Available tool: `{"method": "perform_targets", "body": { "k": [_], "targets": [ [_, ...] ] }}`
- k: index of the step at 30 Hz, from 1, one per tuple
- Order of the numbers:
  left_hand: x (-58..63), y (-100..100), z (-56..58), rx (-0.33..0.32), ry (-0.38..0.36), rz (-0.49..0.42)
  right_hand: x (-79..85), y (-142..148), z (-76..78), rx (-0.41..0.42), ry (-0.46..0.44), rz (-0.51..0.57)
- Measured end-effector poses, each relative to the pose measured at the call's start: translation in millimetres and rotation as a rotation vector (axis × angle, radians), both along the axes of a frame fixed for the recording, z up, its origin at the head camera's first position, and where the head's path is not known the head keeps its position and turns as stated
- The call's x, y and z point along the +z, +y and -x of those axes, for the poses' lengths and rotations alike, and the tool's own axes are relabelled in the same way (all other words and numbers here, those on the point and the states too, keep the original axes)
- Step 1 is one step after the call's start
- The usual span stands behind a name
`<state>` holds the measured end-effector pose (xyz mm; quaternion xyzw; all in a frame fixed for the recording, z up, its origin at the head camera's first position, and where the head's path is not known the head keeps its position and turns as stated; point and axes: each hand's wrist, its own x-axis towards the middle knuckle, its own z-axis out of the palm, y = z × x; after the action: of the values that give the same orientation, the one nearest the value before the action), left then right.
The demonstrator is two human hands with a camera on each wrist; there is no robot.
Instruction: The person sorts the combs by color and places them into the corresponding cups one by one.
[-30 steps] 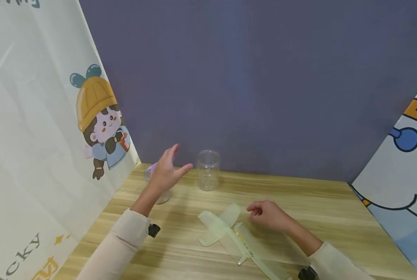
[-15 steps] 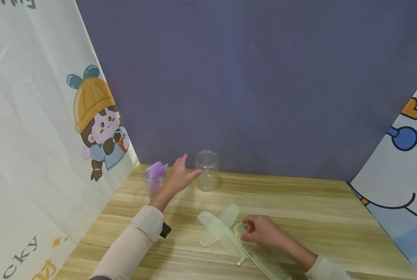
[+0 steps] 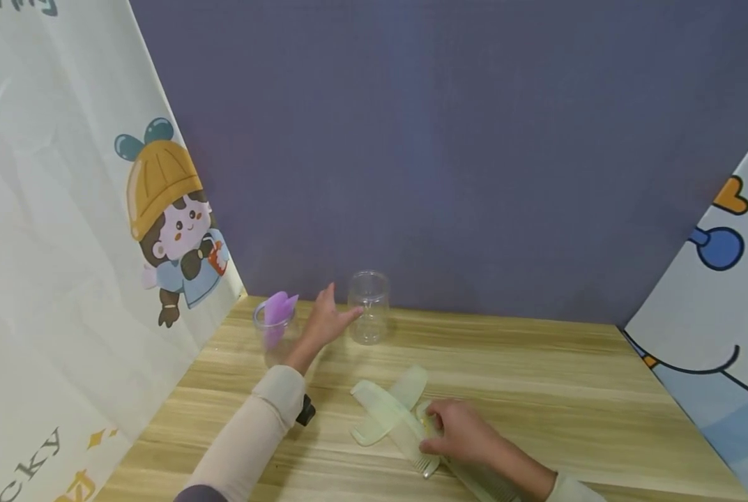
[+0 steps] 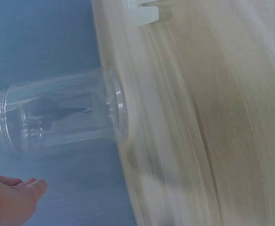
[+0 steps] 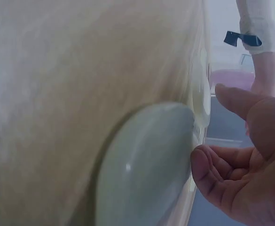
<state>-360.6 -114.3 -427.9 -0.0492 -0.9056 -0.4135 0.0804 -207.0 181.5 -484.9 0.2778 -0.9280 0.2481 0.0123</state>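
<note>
My left hand (image 3: 325, 321) is just left of an upright clear jar (image 3: 369, 331), thumb and fingers spread apart. In the left wrist view the fingertips are right at the jar's rim. Pale green combs (image 3: 380, 408) lie crossed on the table. Beside them lies another pale green comb (image 3: 477, 477), partly hidden under my right hand (image 3: 464, 432). The right wrist view shows the thumb apart from the curved fingers, with one fingertip at the edge of a rounded pale green comb end (image 5: 146, 160).
Left of my left hand stands a clear cup (image 3: 258, 322) with a purple item (image 3: 278, 310) in it, partly behind the wrist. A dark blue panel (image 3: 411, 174) rises along the back of the wooden table (image 3: 537, 362). White printed sheets (image 3: 66, 209) flank both sides.
My left hand has moved right, from in front of the cup toward the clear jar. My right hand has come down and left, over the nearest comb.
</note>
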Motion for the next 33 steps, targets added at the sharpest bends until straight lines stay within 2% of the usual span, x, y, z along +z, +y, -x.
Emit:
{"method": "perform_targets", "body": {
  "k": [4,11,17,28,33],
  "targets": [
    [-2.8,3.6,4.0,-0.005,-0.005,-0.02,0.5,-5.7,-4.1,-0.018,-0.013,-0.008],
    [-4.0,13.6,9.0,-0.008,-0.003,-0.062,5.1,-12.1,-15.8,-0.032,0.0,-0.133],
    [-7.9,21.1,14.3,0.005,0.004,-0.073,2.9,-15.6,-22.9,-0.06,-0.022,-0.177],
    [-10.0,29.2,20.7,0.017,0.043,-0.086,0.2,-16.4,-22.2,-0.109,0.039,-0.166],
    [-12.7,30.3,24.8,0.029,0.03,-0.109,0.9,-13.5,-16.8,-0.135,-0.039,-0.108]
  ]
}}
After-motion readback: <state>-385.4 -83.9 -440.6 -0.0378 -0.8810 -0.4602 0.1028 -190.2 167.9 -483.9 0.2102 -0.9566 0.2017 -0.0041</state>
